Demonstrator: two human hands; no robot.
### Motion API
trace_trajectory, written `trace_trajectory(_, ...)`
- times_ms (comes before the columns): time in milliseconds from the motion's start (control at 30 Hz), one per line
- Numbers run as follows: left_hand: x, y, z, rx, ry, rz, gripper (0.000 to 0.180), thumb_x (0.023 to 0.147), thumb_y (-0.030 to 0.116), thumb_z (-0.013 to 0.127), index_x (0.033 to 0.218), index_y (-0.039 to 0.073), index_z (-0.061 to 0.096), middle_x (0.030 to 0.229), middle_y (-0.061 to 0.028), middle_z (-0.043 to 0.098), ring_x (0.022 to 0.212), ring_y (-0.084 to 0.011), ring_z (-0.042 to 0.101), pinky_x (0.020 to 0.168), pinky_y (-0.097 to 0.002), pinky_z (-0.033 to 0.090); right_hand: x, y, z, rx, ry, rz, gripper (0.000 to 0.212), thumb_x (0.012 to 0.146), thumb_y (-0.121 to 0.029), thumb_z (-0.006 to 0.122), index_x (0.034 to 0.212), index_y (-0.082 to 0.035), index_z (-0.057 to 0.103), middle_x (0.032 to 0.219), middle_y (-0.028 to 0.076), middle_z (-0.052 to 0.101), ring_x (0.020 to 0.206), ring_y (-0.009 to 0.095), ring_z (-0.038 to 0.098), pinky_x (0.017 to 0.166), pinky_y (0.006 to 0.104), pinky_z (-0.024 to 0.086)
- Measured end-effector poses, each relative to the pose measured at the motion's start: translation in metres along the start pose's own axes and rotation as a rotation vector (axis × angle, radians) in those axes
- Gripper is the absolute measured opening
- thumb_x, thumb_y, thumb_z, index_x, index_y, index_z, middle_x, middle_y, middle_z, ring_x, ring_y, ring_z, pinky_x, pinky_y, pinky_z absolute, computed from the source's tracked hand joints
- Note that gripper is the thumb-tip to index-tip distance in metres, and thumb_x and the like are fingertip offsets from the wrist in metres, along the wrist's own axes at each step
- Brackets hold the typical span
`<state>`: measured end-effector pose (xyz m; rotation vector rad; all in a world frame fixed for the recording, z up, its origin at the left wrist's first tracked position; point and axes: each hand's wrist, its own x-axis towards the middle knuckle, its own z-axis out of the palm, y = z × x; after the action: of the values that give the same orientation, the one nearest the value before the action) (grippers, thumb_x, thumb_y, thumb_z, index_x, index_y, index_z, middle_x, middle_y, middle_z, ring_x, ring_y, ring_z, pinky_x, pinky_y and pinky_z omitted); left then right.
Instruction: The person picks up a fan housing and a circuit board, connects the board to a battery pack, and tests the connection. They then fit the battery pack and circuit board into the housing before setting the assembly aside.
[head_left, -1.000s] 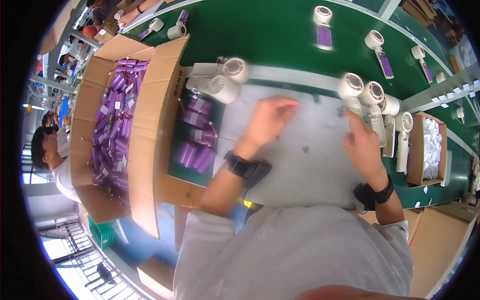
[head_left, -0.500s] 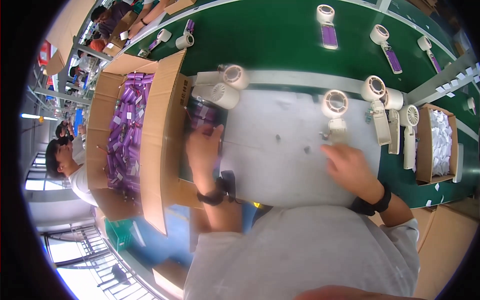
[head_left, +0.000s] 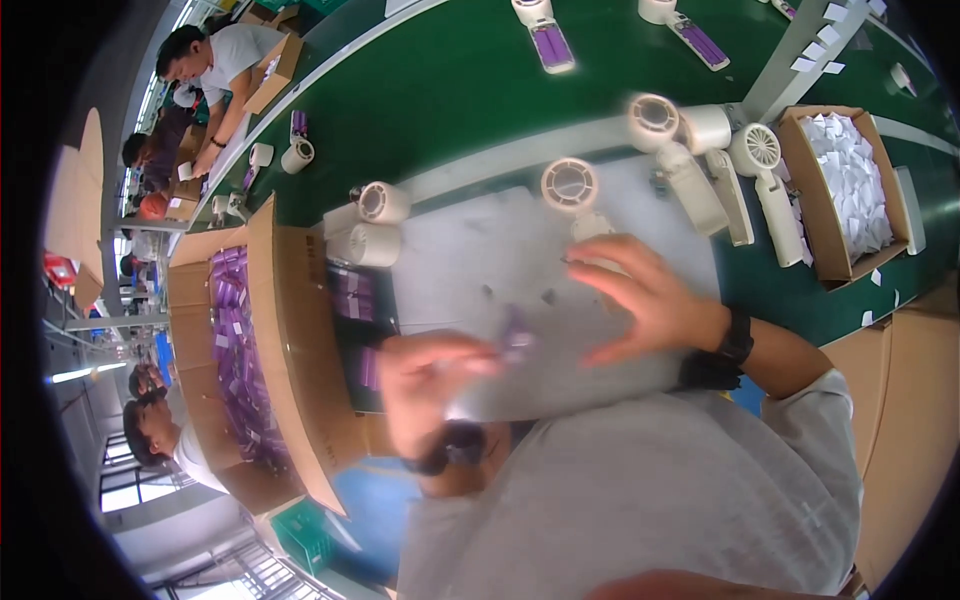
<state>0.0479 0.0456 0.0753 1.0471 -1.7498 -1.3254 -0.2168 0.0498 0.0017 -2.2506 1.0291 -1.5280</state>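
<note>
My left hand, blurred by motion, is over the left part of the pale grey work mat. Its fingertips pinch a small purple battery pack, smeared too. To the right, my right hand has thumb and fingers spread apart. Its fingertips overlap the handle of a white handheld fan with a round ring head, lying on the mat; whether they touch it I cannot tell. Two small dark bits lie on the mat between the hands. More purple battery packs sit left of the mat.
A tall carton of purple battery packs stands at left. A carton of white paper slips is at right, beside several white fans. Two fan heads lie at the mat's far left. Fans rest on the green belt; co-workers sit beyond.
My left hand has moved from the battery packs beside the carton toward the mat, bringing one pack. My right hand has opened wider near the fan. The whole view has shifted.
</note>
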Motion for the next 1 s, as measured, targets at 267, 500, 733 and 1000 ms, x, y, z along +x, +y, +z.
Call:
trace_trajectory(267, 0.064, -0.034, 0.075, 0.020, -0.036, 0.081, 0.043, 0.077, -0.002, 0.076, 0.117, -0.001, 0.059, 0.097, -0.0078, 0.064, 0.090, -0.0153, 0.062, 0.080, -0.0296, 0.051, -0.039, 0.013, 0.000, 0.088, -0.036, 0.276, 0.030, 0.073, -0.008, 0.077, 0.101, -0.004, 0.068, 0.104, 0.014, 0.063, 0.087, 0.027, 0.064, 0.072, 0.0346, 0.052)
trace_trajectory(500, 0.088, -0.068, 0.075, 0.100, -0.210, -0.136, 0.047, 0.078, -0.003, 0.075, 0.118, 0.004, 0.053, 0.097, -0.0038, 0.061, 0.091, -0.0138, 0.059, 0.084, -0.0291, 0.049, -0.030, 0.028, 0.011, -0.018, 0.131, 0.501, 0.024, 0.072, 0.000, 0.074, 0.093, -0.005, 0.065, 0.102, 0.011, 0.059, 0.083, 0.029, 0.064, 0.067, 0.0345, 0.052)
trace_trajectory(733, 0.085, -0.078, 0.061, -0.050, -0.265, -0.188, 0.037, 0.076, -0.009, 0.072, 0.108, 0.004, 0.060, 0.091, -0.0045, 0.063, 0.085, -0.0141, 0.061, 0.078, -0.0276, 0.050, -0.025, 0.019, 0.006, -0.043, 0.018, 0.590, 0.029, 0.070, 0.003, 0.073, 0.096, -0.004, 0.062, 0.100, 0.013, 0.057, 0.083, 0.030, 0.061, 0.071, 0.0354, 0.052)
trace_trajectory(1000, 0.082, -0.061, 0.056, 0.156, -0.327, 0.030, 0.031, 0.070, -0.015, 0.066, 0.095, 0.003, 0.067, 0.094, -0.0092, 0.066, 0.088, -0.0210, 0.065, 0.077, -0.0294, 0.052, -0.019, 0.008, -0.005, -0.097, -0.139, 0.490, 0.034, 0.062, 0.002, 0.074, 0.092, -0.005, 0.061, 0.095, 0.010, 0.058, 0.088, 0.031, 0.061, 0.073, 0.0385, 0.052)
